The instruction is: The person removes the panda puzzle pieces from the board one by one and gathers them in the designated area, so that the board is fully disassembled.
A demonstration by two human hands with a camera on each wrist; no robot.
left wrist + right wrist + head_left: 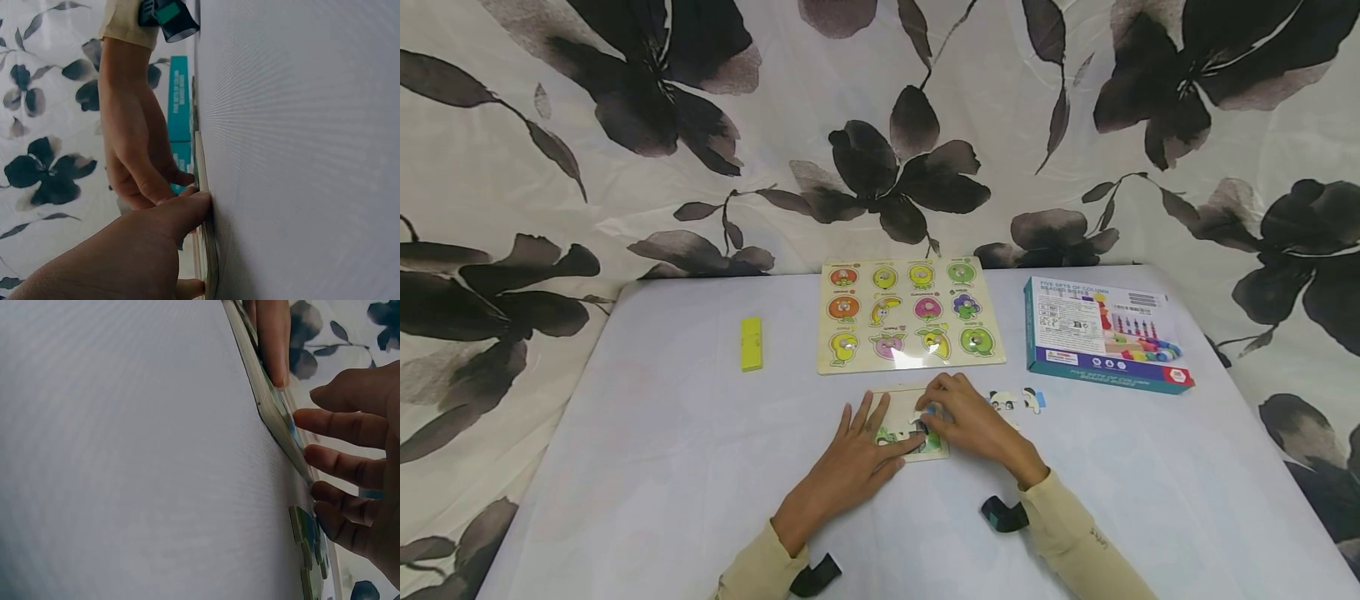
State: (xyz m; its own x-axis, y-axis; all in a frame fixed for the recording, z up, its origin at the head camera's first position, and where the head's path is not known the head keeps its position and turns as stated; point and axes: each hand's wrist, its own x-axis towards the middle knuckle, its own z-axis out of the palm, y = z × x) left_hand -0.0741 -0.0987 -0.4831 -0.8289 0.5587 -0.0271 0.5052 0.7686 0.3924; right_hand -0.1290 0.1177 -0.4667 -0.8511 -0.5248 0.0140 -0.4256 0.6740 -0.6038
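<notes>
A small wooden jigsaw board (901,403) lies under both hands, its lower part filled with green and black-and-white picture pieces. My left hand (859,457) rests on its left side with fingers spread, the index finger reaching over the pieces; its thumb (190,209) is at the board's near edge in the left wrist view. From the right, my right hand (972,421) bends over the board. Its fingertips touch a partly hidden puzzle piece with blue on it (293,427), while the thumb stands apart from the index finger in the right wrist view.
Loose panda puzzle pieces (1033,401) lie just right of the board. Behind it is a larger fruit puzzle board (910,363). A teal and white box (1067,329) stands at the back right, a yellow-green block (751,343) at the left. Floral cloth (880,225) hangs behind the table.
</notes>
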